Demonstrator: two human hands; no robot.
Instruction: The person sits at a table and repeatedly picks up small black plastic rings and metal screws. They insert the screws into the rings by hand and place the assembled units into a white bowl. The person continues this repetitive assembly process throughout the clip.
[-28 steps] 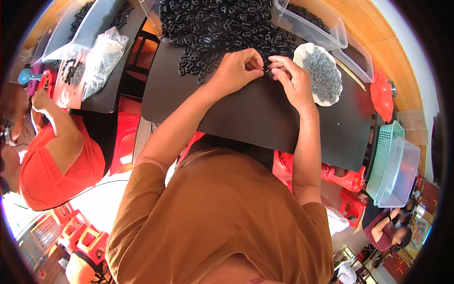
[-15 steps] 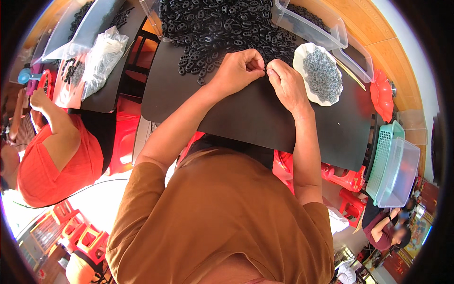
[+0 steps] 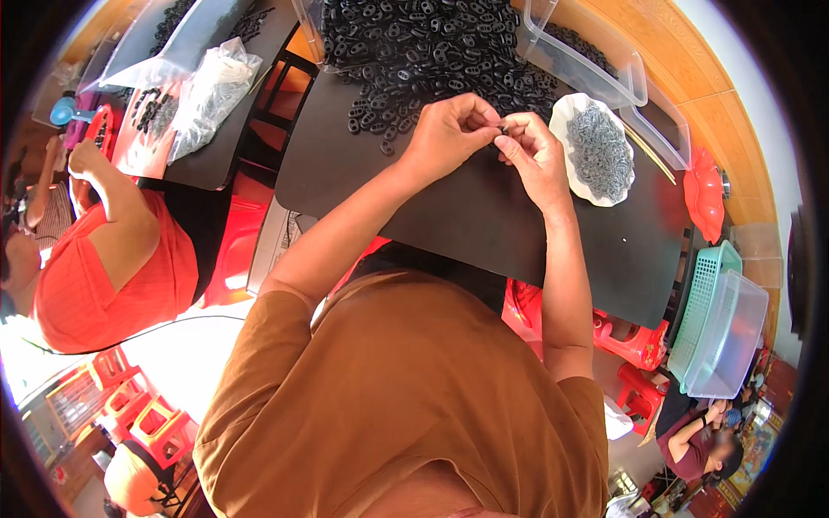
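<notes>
My left hand [image 3: 451, 136] and my right hand [image 3: 534, 157] meet above the dark table, fingertips almost touching. Between them is a small black plastic piece [image 3: 502, 130], mostly hidden by the fingers. My right thumb and fingers pinch it. The left thumb and forefinger are pressed together against its near side; whether they hold something tiny of their own is hidden. Beyond the hands spreads a large pile of black oval two-holed plastic pieces [image 3: 423, 60]. Just right of my right hand, small grey metal parts, seemingly springs [image 3: 598, 154], fill a white scalloped dish [image 3: 561, 110].
Clear plastic bins [image 3: 635, 82] flank the pile. Thin sticks [image 3: 649, 155] lie beside the dish, near a red scalloped bowl [image 3: 704, 194]. A green basket [image 3: 701, 302] stands off the right edge. At left, a person in red [image 3: 121, 259] works at another table with a plastic bag [image 3: 216, 95].
The view has shifted slightly, moving the table rightward in the picture. My right fingers have opened out a little around the black piece, which now shows between the fingertips.
</notes>
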